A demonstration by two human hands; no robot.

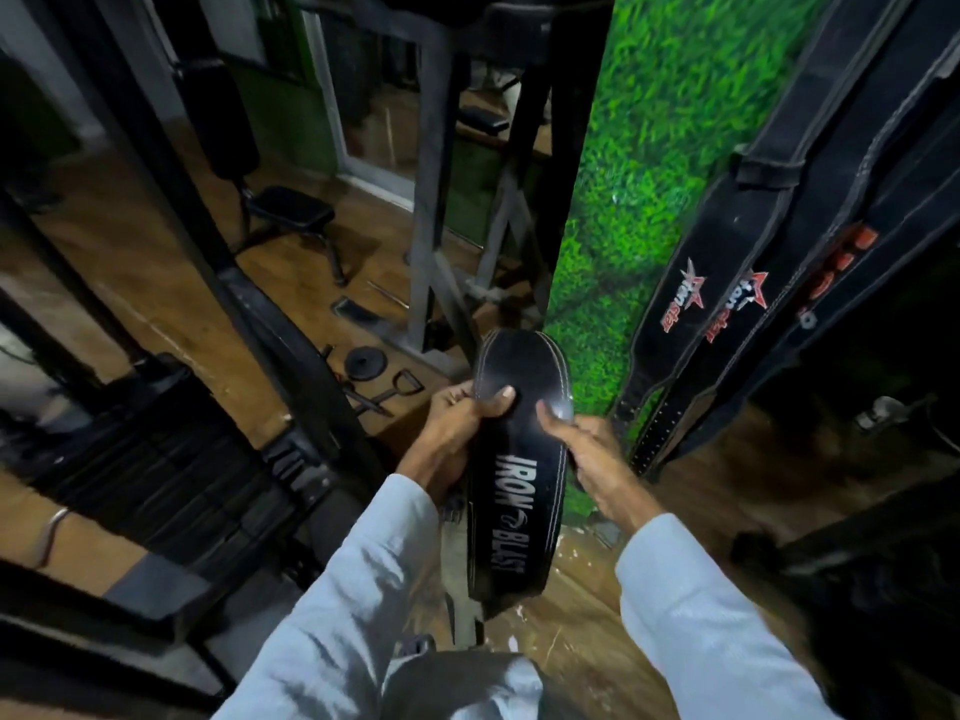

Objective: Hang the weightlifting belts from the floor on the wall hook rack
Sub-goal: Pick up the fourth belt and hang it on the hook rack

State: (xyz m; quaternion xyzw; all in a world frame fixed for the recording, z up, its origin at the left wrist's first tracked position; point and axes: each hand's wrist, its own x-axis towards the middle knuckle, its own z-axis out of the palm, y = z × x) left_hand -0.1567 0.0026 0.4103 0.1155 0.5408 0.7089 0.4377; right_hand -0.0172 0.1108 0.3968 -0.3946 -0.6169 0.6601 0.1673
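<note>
wooden floor (171,304), grass-print wall (649,148), gym machines (156,459) around

A single head-worn wide-angle view is provided. The scene is looked at steeply downward and forward, at close range, toward the wooden floor (597,605) and green wall (654,163).

Right: hanging belts (737,283) crowd the grass wall (639,163), we see only a narrow bare strip beside them | Left: machine frame (249,314) blocks us | Floor (291,262): weight plate (366,362) and handle (402,383) lie near frame; open wood beyond | Between our hands (457,418): held belt (511,459) fills the gap.
</note>
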